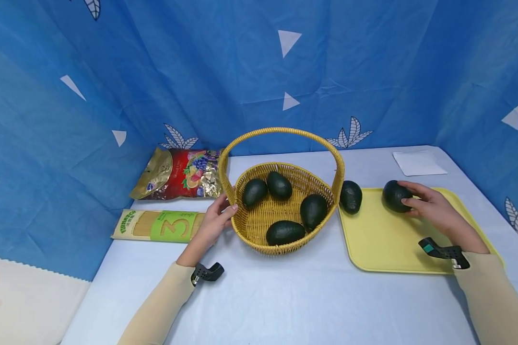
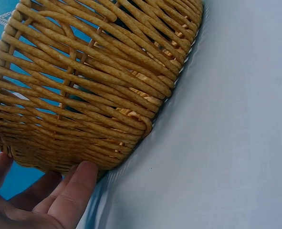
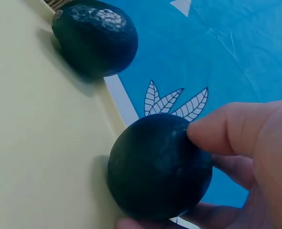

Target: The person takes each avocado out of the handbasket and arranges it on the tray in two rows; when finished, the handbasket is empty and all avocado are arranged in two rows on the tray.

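In the head view a yellow woven basket (image 1: 251, 239) with a tall arched handle stands mid-table, several dark green avocados (image 1: 286, 233) inside it. My left hand (image 1: 217, 218) holds its left side, thumb at the rim. Fingers (image 2: 76, 195) of that hand lie against the woven outer wall in the left wrist view. At the right, my right hand (image 1: 433, 211) grips an avocado (image 1: 395, 196) between thumb and fingers over the yellow tray (image 1: 393, 247). Another avocado (image 1: 350, 197) lies at the tray's upper left corner, beside the basket.
Left of the basket lie a red and gold fruit-print bag (image 1: 181, 173) and a pack of noodles (image 1: 164, 225). A white folded sheet (image 1: 419, 163) rests behind the tray. Blue cloth (image 1: 259, 72) hangs along the table's back and sides.
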Available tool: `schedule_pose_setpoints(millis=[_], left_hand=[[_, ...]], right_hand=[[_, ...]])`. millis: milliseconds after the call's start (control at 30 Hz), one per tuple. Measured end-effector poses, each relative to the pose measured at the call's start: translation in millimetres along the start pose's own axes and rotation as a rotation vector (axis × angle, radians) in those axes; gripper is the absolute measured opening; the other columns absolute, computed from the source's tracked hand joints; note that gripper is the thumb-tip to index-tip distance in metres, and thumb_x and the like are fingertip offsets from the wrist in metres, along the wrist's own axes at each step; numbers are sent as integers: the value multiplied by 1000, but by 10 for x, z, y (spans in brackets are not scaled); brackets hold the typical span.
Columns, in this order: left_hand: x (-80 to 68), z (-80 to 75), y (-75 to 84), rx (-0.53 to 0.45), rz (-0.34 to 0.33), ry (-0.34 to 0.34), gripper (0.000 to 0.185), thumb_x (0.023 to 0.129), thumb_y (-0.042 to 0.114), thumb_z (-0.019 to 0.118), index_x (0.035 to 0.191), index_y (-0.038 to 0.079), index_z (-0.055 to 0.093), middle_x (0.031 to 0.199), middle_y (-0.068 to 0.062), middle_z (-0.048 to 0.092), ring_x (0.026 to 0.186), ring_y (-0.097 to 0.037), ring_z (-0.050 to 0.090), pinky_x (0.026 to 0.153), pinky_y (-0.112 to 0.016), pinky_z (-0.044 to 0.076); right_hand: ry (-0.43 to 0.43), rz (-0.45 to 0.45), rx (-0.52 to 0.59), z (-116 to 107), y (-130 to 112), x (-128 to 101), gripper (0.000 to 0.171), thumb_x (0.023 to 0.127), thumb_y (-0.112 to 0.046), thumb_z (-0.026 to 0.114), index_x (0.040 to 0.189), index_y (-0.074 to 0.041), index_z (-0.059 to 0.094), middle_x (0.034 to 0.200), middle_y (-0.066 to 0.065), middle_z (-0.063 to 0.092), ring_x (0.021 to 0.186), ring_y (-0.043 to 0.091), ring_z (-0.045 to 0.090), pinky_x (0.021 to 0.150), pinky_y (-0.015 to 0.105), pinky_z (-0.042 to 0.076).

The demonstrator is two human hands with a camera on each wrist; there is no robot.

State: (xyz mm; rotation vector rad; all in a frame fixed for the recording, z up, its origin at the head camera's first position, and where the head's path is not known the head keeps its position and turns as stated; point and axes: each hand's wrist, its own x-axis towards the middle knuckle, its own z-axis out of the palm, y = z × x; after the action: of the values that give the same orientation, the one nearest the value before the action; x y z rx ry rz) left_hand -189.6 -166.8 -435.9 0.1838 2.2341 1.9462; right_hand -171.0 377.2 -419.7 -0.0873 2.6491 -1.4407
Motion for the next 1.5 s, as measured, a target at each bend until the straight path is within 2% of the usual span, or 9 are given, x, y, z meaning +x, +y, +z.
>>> schedule_pose_setpoints(millis=[367,667,1100,1367,1500], left_hand=[[-6,1,6,3,3,1,62,104,14,55,161,18,31,151,-26,46,127,-36,56,89,-30,63],[-1,2,-4,-9,9,6,62,104,12,55,161,17,31,150,-26,46,125,-34,57,88,-30,63],[0,2,-3,-20,12,6,62,104,12,55,161,17,32,150,-26,46,127,-34,56,86,-27,63],[-1,-4,-10,-11,7,3,62,104,13,55,161,17,32,150,-26,46,129,-36,55,87,-27,63],[0,-1,-7,-17,2,6,62,104,14,55,161,19,32,151,-24,46,128,-34,55,88,-28,63]], right_hand=[[6,45,-49,-10,-28,9,66,108,-28,45,160,3,17,153,42,27,94,-19,42,73,14,58],[4,38,-41,-34,-16,-1,67,109,-26,44,158,8,15,153,44,25,90,-23,42,71,14,58],[24,-17,14,-108,-12,-53,65,109,-23,46,159,5,18,150,49,23,89,-19,55,70,18,61],[50,4,-80,-200,-102,-103,67,108,-25,48,159,7,17,149,48,26,88,-26,47,68,15,60],[58,-4,-96,-273,-132,-160,65,108,-24,49,160,1,20,149,45,27,89,-28,46,69,11,58]])
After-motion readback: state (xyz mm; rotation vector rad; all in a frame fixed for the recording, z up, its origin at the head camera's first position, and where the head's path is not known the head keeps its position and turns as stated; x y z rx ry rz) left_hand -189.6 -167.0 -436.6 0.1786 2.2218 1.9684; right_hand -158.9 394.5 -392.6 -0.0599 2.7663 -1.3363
